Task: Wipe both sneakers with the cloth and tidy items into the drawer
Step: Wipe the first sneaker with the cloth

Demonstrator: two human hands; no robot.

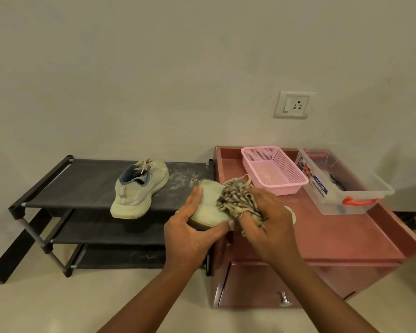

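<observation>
One pale green sneaker [139, 188] stands on the top shelf of the black shoe rack [89, 186], heel toward me. My left hand [190, 227] grips the heel of the second pale green sneaker [208, 205], held over the left edge of the reddish cabinet [334, 236]. My right hand [267, 224] is shut on a striped brown and cream cloth [238, 200], which is pressed against that sneaker's side. The sneaker's toe is hidden behind my right hand. The cabinet's drawer [257, 287] with its metal knob sits below, slightly ajar.
A pink mesh basket [296, 175] and a clear plastic box [370, 186] with orange latches stand on the cabinet's back half. White dust marks the rack's top shelf [185, 179]. A wall socket [293, 105] is above the cabinet.
</observation>
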